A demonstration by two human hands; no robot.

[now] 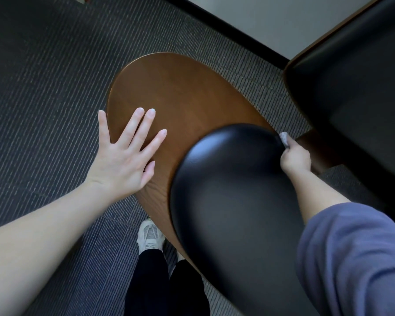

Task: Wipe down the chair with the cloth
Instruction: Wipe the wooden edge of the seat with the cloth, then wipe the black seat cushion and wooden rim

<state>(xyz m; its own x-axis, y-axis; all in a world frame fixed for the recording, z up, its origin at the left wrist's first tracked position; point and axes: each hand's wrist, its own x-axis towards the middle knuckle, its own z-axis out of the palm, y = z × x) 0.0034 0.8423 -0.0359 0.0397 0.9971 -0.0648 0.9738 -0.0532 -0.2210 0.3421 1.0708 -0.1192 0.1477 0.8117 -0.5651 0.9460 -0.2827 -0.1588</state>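
"Where's the cloth? I can barely see it."

"Bunched in the right hand (295, 157), fingers curled round it. Only a pale grey tuft of the cloth (284, 137) pokes out, pressed against the far right edge of the black pad (233, 190)."

"And the other hand?"

"The left hand (126, 153) lies flat on the chair's wooden shell (192, 92), fingers spread, holding nothing. I'd say it's steadying the chair."

"Which way does the chair lie from them?"

"Right below and in front. Its long axis runs from the far left down toward their legs at the near right. The pad covers the right-hand part and bare wood shows to the left. So the cloth hand is the nearer one to the pad, and the wood lies across from it, under the left hand. The next stroke probably has to follow the pad's rim back toward the body, or cross leftward."

"What are the surfaces like?"

"The pad is smooth and domed with a dull sheen, leather or vinyl by the look of it. The shell is curved brown wood with a satin grain. Ribbed grey carpet (43, 76) lies underneath, and a second dark chair (356, 87) stands just beside it on the right."
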